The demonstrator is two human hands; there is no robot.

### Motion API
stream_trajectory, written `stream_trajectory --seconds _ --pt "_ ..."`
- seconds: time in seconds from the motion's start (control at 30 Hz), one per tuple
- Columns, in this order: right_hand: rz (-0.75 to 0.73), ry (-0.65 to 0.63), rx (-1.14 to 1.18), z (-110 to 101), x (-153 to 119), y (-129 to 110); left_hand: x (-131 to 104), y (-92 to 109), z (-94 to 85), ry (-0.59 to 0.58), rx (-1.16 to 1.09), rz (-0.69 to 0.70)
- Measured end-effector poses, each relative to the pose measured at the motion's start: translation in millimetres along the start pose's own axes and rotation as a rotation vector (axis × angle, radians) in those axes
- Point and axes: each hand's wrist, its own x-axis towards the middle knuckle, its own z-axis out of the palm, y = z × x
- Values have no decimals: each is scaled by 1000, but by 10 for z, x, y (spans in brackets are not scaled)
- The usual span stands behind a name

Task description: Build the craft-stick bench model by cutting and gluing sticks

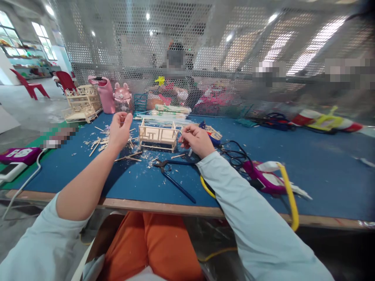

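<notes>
A small model house frame of pale wooden sticks (158, 135) stands upright on the blue table mat. To its left, my left hand (119, 130) is raised above a pile of loose sticks (102, 145), fingers curled against the thumb. Anything between those fingertips is too small to make out. My right hand (197, 140) is at the model's right end, thumb and fingers pinched together. Whether they touch the frame or hold a tiny piece, I cannot tell. Blue-handled pincers (175, 177) lie with handles spread in front of the model.
A pink bottle (106, 95), a clear pink-lidded cup (123, 99) and a finished-looking stick model (82, 103) stand at back left. Wrapped stick bundles (171, 110) lie behind. A purple device (265, 177) with a yellow strap and black cable sits right. A perforated metal screen (222, 47) borders the back.
</notes>
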Motion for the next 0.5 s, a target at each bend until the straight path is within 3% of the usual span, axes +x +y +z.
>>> stream_trajectory --seconds 0.1,0.17,0.37,0.5 --pt "59 -129 -107 -32 21 66 81 -83 -104 -410 182 -65" --pt "51 -176 -118 -43 31 101 64 -108 -111 -528 237 -61" --pt "9 -51 -43 -71 38 84 -7 -75 -64 -587 53 -204" --pt "-90 -48 -26 2 -15 15 -22 11 -97 -605 132 -192"
